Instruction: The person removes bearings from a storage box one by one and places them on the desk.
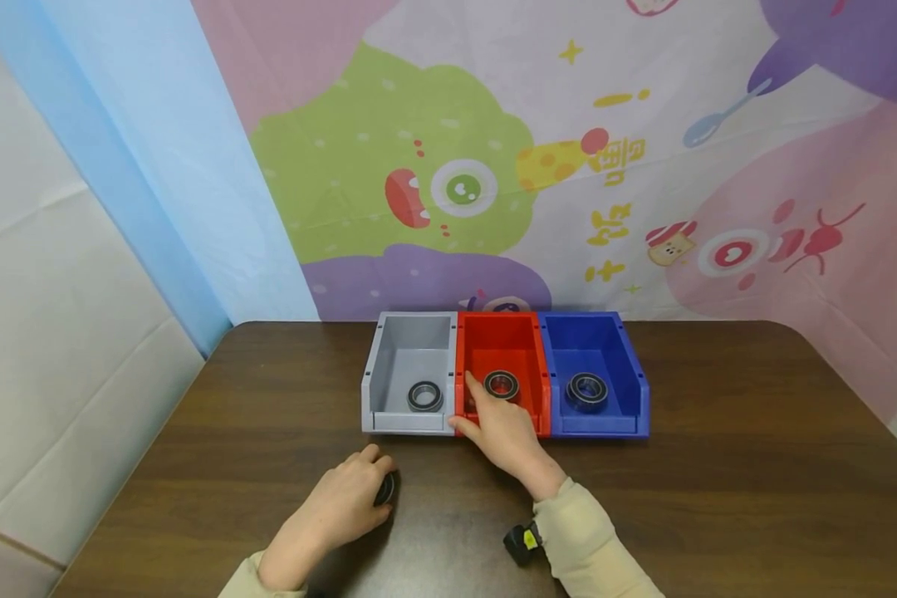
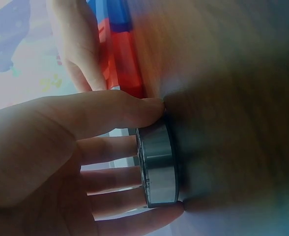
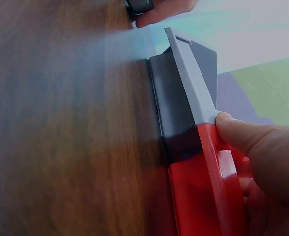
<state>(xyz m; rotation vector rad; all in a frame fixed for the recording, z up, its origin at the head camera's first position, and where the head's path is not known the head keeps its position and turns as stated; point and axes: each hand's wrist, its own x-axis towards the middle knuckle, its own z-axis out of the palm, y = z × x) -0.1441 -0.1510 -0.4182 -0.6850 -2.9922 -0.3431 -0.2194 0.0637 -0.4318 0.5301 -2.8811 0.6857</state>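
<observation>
A black-sealed ball bearing (image 2: 159,164) stands on edge against the brown tabletop, gripped between the thumb and fingers of my left hand (image 1: 344,498). My right hand (image 1: 504,432) is at the front of the red bin (image 1: 541,349). Its thumb rests on the rim where the red and grey bins meet, and its fingers reach inside the red bin, partly hidden. Just beyond those fingers a bearing (image 1: 502,384) lies in the red bin. Another bearing (image 1: 424,397) lies flat in the grey bin (image 1: 377,365), and one more (image 1: 587,390) in the blue bin (image 1: 631,374).
The three bins stand side by side at the back of the wooden table (image 1: 718,482), close to a patterned cloth backdrop (image 1: 448,124). A small black device (image 1: 522,544) with a yellow mark sits by the right sleeve. White sheeting (image 1: 52,332) hangs on the left.
</observation>
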